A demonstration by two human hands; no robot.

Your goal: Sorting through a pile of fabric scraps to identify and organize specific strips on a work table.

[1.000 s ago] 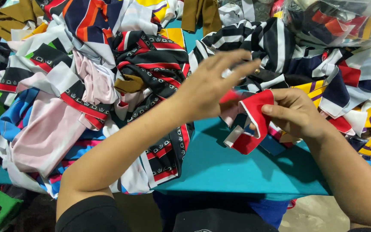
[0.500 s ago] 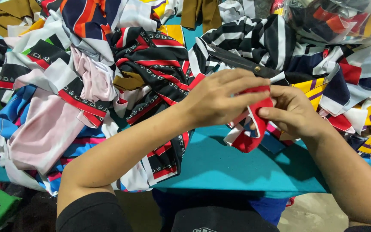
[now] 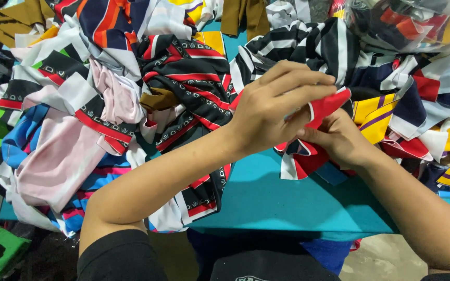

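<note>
1. Red cloth strip [image 3: 325, 106], right of centre of the frame, long axis slanting from upper right down to lower left.
2. Left hand [image 3: 272, 109] fingers closed, pinching the strip's upper end.
3. Right hand [image 3: 339, 138] below it, fingers gripping the lower part.
4. Teal surface [image 3: 277, 200] bare below the hands; its near edge runs along the bottom.
5. Fabric pile [image 3: 131, 93] crowds left and top.

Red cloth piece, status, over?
Left hand and right hand both gripping red cloth piece above teal table. Fabric heap crowds behind.
</note>
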